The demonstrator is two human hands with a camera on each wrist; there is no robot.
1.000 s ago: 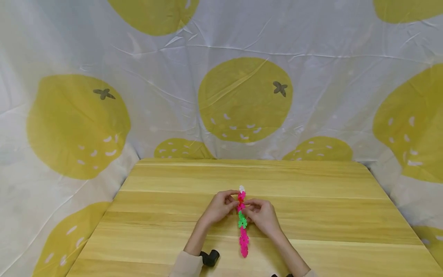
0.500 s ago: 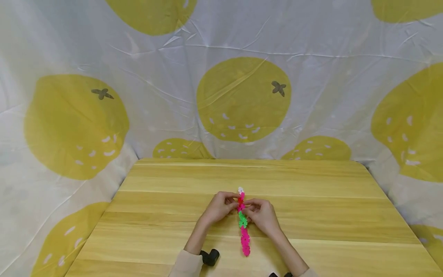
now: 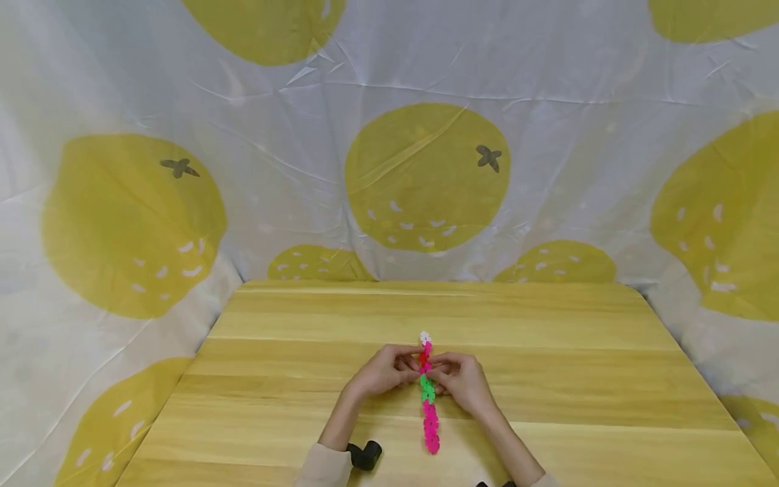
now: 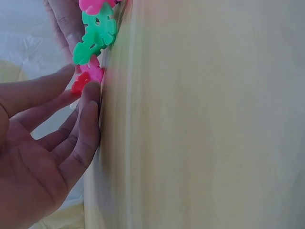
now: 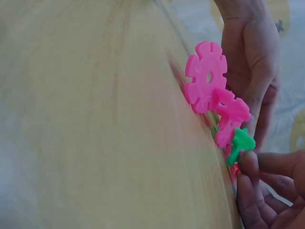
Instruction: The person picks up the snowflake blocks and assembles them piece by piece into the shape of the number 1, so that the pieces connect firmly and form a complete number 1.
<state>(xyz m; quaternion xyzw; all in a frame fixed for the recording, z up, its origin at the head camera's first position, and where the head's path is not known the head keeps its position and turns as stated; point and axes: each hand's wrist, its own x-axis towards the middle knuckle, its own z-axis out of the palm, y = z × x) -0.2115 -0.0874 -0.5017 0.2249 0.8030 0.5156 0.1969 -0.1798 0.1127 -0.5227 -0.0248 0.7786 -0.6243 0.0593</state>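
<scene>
A chain of slotted, flower-shaped plastic linking discs runs away from me in the head view. White sits at its far end, then pink and red, a green pair [image 3: 428,389], and several pink discs [image 3: 431,427] at the near end. My left hand [image 3: 385,370] pinches the chain from the left around the red and pink discs [image 4: 86,78]. From the right, the thumb and fingers of my right hand [image 3: 464,384] pinch it just beyond the green discs [image 5: 242,143]. The two hands' fingertips nearly meet, covering part of the joint between them.
The wooden table [image 3: 548,379] stretches out around both hands. A pale curtain [image 3: 578,169] printed with yellow fruit hangs behind it and at the sides. A black wrist device [image 3: 365,455] shows beside the left sleeve [image 3: 326,465].
My left hand has come slightly nearer to me, its thumb now closer to the green discs. The chain's near end has swung a little to the right. Both hands keep their hold.
</scene>
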